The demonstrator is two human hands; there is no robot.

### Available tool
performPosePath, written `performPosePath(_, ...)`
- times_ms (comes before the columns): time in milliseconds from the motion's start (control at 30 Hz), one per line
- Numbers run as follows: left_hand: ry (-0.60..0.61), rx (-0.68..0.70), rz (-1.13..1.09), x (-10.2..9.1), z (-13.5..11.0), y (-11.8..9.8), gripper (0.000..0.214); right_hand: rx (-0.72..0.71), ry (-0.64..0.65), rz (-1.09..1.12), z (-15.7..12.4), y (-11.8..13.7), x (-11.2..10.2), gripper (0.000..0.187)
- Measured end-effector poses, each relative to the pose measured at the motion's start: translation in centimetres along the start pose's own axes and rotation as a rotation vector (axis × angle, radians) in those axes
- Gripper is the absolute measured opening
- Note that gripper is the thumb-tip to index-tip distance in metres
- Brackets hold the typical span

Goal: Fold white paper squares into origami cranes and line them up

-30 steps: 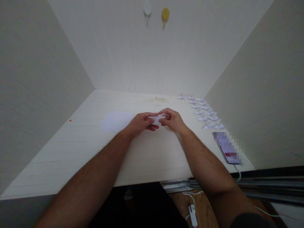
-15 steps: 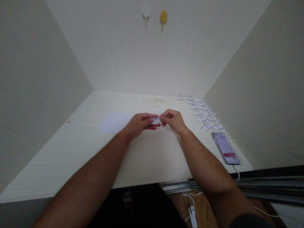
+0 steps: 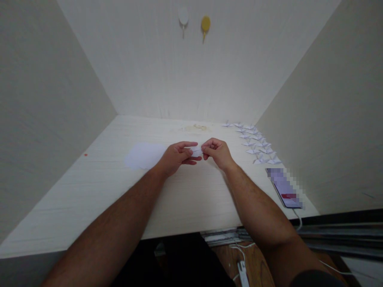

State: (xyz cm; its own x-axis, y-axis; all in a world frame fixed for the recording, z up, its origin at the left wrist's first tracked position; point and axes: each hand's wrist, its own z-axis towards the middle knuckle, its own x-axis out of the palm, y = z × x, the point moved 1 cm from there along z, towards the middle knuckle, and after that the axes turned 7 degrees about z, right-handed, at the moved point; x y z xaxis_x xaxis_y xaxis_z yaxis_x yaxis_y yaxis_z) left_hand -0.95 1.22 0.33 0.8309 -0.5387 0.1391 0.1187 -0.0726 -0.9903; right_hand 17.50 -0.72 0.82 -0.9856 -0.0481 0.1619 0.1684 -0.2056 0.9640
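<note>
A small folded piece of white paper (image 3: 196,152) is held between my two hands, just above the middle of the table. My left hand (image 3: 180,155) grips its left part with the thumb on top, the index finger stretched out above and other fingers beneath. At the paper's right end, my right hand (image 3: 216,151) pinches it between thumb and fingertips. The fingers partly cover the paper, so its full shape is hidden. Beside my left hand, white paper sheets (image 3: 142,154) lie on the table.
Several folded white paper cranes (image 3: 253,151) stand in rows at the table's right. Nearer me lies a phone (image 3: 284,189) with a cable. Panels enclose the white table (image 3: 191,203) on three sides; a white hook (image 3: 183,16) and a yellow hook (image 3: 206,24) hang on the back one.
My left index finger has lifted slightly away from the paper, so more of it shows. My right hand keeps its pinch in nearly the same place.
</note>
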Motion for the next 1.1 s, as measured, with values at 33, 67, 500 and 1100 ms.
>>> performPosePath(33,-0.011,0.001,0.003,0.0,0.0,0.0,0.046,0.002,-0.002,0.001,0.0,0.0,0.0,0.019)
performPosePath(67,-0.018,0.002,0.005,-0.1,0.0,0.0,0.045,0.005,-0.003,0.000,0.0,-0.1,0.0,0.019)
performPosePath(500,-0.104,0.009,0.029,0.2,0.1,0.1,0.050,0.031,0.019,0.042,0.0,-0.3,0.3,0.026)
performPosePath(1100,-0.310,0.102,0.024,0.4,0.5,0.4,0.045,-0.029,-0.125,-0.021,0.0,-0.3,1.0,0.037)
